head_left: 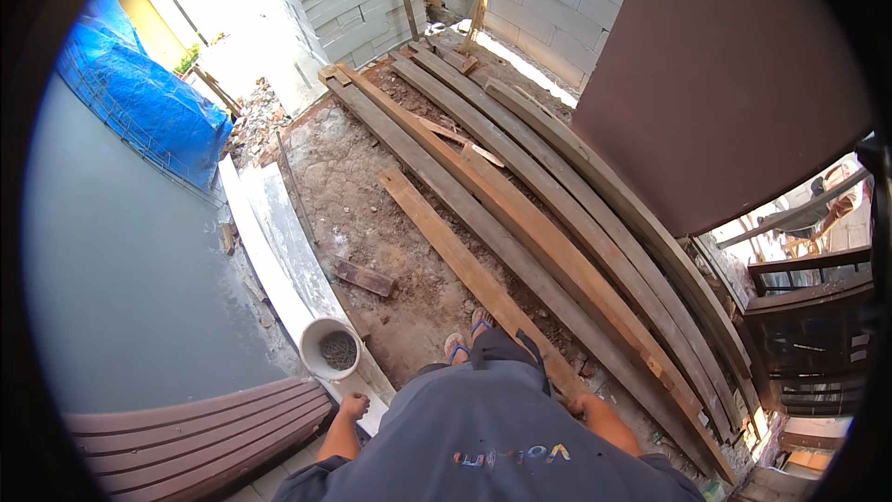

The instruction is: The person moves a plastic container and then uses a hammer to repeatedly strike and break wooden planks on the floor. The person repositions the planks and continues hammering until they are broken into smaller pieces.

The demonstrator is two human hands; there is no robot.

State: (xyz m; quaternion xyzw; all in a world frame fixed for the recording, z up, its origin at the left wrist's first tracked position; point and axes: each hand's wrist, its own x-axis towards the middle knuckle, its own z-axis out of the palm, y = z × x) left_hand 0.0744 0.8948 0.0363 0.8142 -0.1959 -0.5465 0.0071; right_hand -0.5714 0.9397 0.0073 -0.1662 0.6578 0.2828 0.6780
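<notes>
My left hand [354,405] is closed, fingers curled together, just below a white bucket [310,350]. Whatever it may hold is too small to make out. Inside the bucket lies a heap of thin dark grey pieces that look like nails [338,350]. On the other side of my body, my right hand [583,403] is closed around the near end of a light brown wooden plank [455,256]. Part of those fingers is hidden. The plank slants away to the far left over the dirt. A narrow dark object [531,348] crosses it beside my leg; its kind is unclear.
Several long timber beams [557,265] lie side by side to the right. A short reddish block [365,278] rests on the rough dirt. Left are a white ledge [265,251], a slatted brown bench [204,432] and a blue tarp [153,93]. Block walls [557,14] stand behind.
</notes>
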